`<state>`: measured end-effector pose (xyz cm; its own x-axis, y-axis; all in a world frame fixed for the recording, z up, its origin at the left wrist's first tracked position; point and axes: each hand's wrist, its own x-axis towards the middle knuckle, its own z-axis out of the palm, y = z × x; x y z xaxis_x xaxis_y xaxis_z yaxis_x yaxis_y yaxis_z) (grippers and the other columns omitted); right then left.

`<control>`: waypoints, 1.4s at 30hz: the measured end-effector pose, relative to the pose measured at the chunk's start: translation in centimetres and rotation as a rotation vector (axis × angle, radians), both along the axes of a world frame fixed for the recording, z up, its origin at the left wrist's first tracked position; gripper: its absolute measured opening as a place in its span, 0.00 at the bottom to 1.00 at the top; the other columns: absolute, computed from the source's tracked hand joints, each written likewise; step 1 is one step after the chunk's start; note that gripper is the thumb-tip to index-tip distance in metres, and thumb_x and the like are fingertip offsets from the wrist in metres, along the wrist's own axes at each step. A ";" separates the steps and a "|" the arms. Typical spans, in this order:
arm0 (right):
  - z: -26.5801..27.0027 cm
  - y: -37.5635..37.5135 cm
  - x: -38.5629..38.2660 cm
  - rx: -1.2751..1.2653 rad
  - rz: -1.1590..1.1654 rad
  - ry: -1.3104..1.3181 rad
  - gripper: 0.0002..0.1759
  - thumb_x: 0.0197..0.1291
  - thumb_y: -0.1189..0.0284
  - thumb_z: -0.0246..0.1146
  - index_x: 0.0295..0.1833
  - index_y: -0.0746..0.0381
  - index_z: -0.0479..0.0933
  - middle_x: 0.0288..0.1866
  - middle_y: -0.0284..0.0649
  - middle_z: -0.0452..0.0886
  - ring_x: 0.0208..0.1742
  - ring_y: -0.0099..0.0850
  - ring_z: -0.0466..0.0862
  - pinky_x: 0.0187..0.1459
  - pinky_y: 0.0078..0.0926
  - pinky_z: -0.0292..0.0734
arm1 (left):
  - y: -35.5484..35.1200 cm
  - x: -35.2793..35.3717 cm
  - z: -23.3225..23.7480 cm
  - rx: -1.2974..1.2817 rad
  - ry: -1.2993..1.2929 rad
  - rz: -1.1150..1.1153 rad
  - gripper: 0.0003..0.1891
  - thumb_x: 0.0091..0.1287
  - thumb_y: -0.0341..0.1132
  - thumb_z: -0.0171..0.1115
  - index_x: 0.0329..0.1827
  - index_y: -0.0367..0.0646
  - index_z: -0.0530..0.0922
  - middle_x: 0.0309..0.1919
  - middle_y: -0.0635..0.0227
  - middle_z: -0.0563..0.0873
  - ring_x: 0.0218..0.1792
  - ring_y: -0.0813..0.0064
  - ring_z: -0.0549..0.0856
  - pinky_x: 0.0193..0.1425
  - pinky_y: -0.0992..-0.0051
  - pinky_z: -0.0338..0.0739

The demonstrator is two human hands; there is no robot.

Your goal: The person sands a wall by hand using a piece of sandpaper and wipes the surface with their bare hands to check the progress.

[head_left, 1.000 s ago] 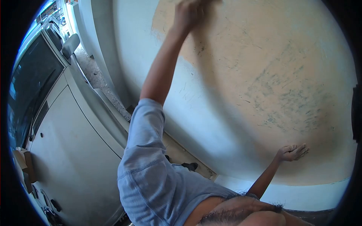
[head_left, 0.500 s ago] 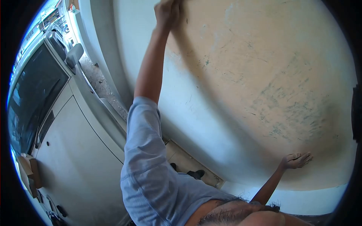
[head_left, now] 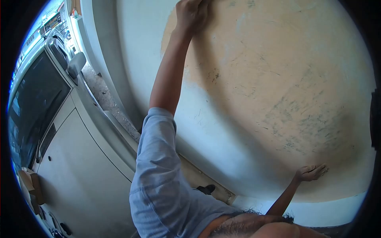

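Rightward across the head view, the raised left hand [head_left: 190,15] has shifted since the earlier frame, uncovering more of the patch's left edge, while the right hand [head_left: 312,173] has barely moved. Judging by the pose, surface work on the tan patch [head_left: 258,59] of the pale wall [head_left: 147,47] is in hand; any further stroke there would call for a steady reach and even pressure. The left hand is bent closed at the top edge, at or very near the wall; its fingers are partly cut off, so whether it grasps something cannot be told. The right hand is at lower right, fingers loosely bent and pale at the tips, in front of the patch's lower part; whether anything lies in it cannot be told. The patch fills much of the upper right, with many scattered dark marks [head_left: 317,127], too many to count. Counted: two hands, one wall, one large patch, one pale vehicle [head_left: 79,170] on the left with one side mirror [head_left: 76,64] showing, one cardboard box [head_left: 35,185] at far left, and one dark shoe [head_left: 207,189] below.
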<state>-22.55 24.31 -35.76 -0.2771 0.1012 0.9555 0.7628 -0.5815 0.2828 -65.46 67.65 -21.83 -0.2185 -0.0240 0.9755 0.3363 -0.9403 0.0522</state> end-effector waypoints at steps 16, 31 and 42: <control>0.4 -0.8 0.6 0.002 0.022 -0.022 0.25 0.73 0.65 0.44 0.63 0.72 0.70 0.67 0.58 0.69 0.69 0.57 0.68 0.65 0.54 0.63 | -3.9 6.1 -1.8 0.038 -0.066 0.008 0.19 0.61 0.24 0.59 0.56 0.38 0.79 0.57 0.50 0.80 0.62 0.50 0.76 0.68 0.59 0.67; -10.1 -5.3 -0.8 -0.361 0.528 0.336 0.18 0.66 0.72 0.49 0.54 0.71 0.77 0.55 0.54 0.80 0.63 0.53 0.75 0.65 0.52 0.65 | -10.9 12.2 -3.0 -0.048 0.052 0.025 0.18 0.69 0.24 0.53 0.61 0.32 0.75 0.62 0.45 0.76 0.67 0.50 0.71 0.75 0.56 0.57; -21.6 -14.0 -3.1 -1.573 0.371 1.103 0.16 0.57 0.67 0.61 0.49 0.61 0.81 0.46 0.46 0.85 0.49 0.42 0.82 0.51 0.42 0.73 | -15.6 18.4 -12.8 -0.096 0.049 0.147 0.18 0.70 0.26 0.53 0.62 0.32 0.74 0.62 0.51 0.77 0.67 0.57 0.72 0.74 0.58 0.59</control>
<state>-25.65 10.27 -57.40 0.0755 0.9826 -0.1698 0.9445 -0.1250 -0.3037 -47.02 52.03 -34.61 -0.1715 0.0415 0.9843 0.4745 -0.8721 0.1194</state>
